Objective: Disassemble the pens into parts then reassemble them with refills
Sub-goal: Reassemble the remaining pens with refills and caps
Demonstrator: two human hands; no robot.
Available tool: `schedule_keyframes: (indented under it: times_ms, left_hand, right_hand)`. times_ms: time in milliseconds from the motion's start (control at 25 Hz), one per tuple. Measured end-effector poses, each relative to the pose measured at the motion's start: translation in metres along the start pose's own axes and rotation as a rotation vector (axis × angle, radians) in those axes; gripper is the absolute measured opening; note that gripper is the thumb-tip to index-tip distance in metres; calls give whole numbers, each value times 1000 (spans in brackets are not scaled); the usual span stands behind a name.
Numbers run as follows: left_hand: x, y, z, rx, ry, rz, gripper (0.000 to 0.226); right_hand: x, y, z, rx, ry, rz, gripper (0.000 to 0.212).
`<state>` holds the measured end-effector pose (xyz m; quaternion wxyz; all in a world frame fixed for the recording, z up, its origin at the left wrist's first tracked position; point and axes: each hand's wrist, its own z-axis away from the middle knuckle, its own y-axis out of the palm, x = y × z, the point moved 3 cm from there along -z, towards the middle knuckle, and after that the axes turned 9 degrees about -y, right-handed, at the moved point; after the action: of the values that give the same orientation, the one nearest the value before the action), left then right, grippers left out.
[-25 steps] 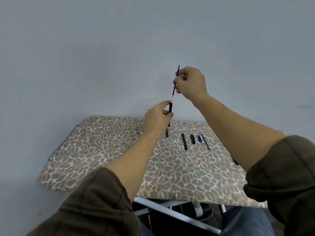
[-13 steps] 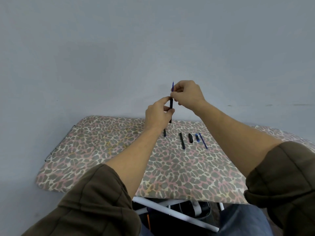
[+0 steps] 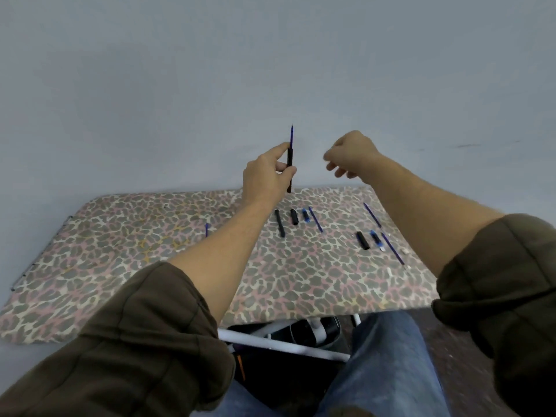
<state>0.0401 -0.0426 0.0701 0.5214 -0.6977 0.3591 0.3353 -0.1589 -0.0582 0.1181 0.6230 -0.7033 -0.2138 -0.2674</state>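
- Head view: I see the left hand [image 3: 266, 176] raised above the far edge of the table [image 3: 135, 251]. Its fingers [image 3: 281, 147] grasp a black pen barrel [image 3: 289, 170] between thumb and forefinger, and the barrel stands upright.
- A blue refill [image 3: 291, 135] sticks out of the top of that barrel, tip up against the grey wall [image 3: 180, 85].
- The right hand [image 3: 350, 155] hangs just to the right, apart from the pen. Its fingers are released, loosely curled and holding nothing, and it looks slightly blurred to me.
- On the table beyond the left wrist I count a row lying side by side and not touching: a long black tube [image 3: 279, 223], a short black piece [image 3: 294, 217], a small blue piece [image 3: 306, 215] and a thin blue rod [image 3: 315, 219].
- Further right, beside the right forearm, lies a second group: a lone blue rod [image 3: 372, 215] at the back, then a second short black piece [image 3: 362, 240], a second blue piece [image 3: 376, 239] and another blue rod [image 3: 392, 248] nearer the table's right edge.
- A small blue bit [image 3: 206, 229] shows just left of the left forearm, but I cannot tell which part it is.
- The table wears a leopard-print cover, and a white frame tube [image 3: 279, 344] runs under its near edge.
- Nearest the camera I have the dark left sleeve [image 3: 144, 341], the right sleeve [image 3: 499, 275] pushed up the forearm, and blue jeans [image 3: 385, 371] below.
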Motion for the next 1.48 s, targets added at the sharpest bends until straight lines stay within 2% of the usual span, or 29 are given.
schedule_keyframes:
  times_ms: [120, 280, 560, 720, 960, 1080, 1200, 1320, 1480]
  left_hand:
    - [-13, 22, 4, 28, 37, 23, 53]
    - [-22, 51, 8, 90, 55, 15, 52]
    - [-23, 72, 4, 114, 30, -4, 52]
    - [-19, 77, 2, 126, 24, -16, 53]
    - [-17, 75, 3, 126, 9, -12, 53]
    - [-20, 67, 4, 121, 6, 2, 54]
    - [-20, 55, 6, 115, 17, 3, 60]
    - [-21, 40, 5, 89, 31, 3, 60]
    - [-19, 24, 4, 63, 48, -32, 58]
  right_hand:
    - [-56, 8, 12, 193, 100, 325, 18]
    - [-108, 24, 31, 309, 170, 467, 12]
    - [-135, 31, 31, 268, 112, 645, 7]
    - [-148, 41, 29, 297, 121, 649, 20]
    - [-140, 32, 18, 260, 105, 631, 21]
    - [-98, 4, -6, 96, 23, 428, 17]
    - [-41, -16, -18, -104, -93, -77, 17]
    - [12, -23, -16, -205, -202, -458, 12]
    - [48, -21, -10, -253, -266, -582, 15]
